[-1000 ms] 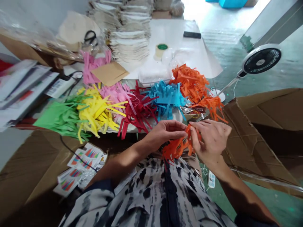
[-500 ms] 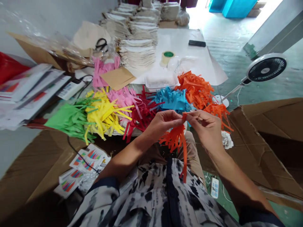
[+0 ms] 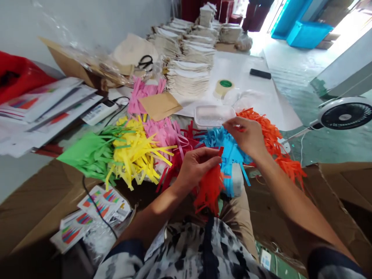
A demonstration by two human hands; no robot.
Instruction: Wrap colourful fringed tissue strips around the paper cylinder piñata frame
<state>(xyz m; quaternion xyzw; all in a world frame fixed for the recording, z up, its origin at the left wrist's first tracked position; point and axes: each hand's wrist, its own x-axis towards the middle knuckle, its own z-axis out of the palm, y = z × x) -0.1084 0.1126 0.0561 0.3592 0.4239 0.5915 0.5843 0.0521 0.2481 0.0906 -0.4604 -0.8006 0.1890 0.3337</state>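
My left hand (image 3: 195, 166) is closed on a bunch of orange fringed paper strips (image 3: 208, 190) that hangs down over my lap. My right hand (image 3: 246, 135) reaches forward over the blue fringed paper pile (image 3: 229, 149), fingers pinched together near the orange pile (image 3: 273, 139) and a clear plastic box (image 3: 213, 115). What the pinch holds is too small to make out. Piles of red (image 3: 177, 155), pink (image 3: 162, 131), yellow (image 3: 136, 151) and green (image 3: 93, 153) fringed paper lie in a row on the table edge.
Stacks of beige paper (image 3: 188, 73), a tape roll (image 3: 222, 87), scissors (image 3: 144, 62) and a black phone (image 3: 260, 73) lie farther back. Printed cards (image 3: 95, 205) lie at lower left. A white fan (image 3: 344, 115) stands right, above cardboard (image 3: 334, 201).
My right hand let go of the orange bunch and moved forward over the blue pile. My left hand kept the bunch. The view tilted up.
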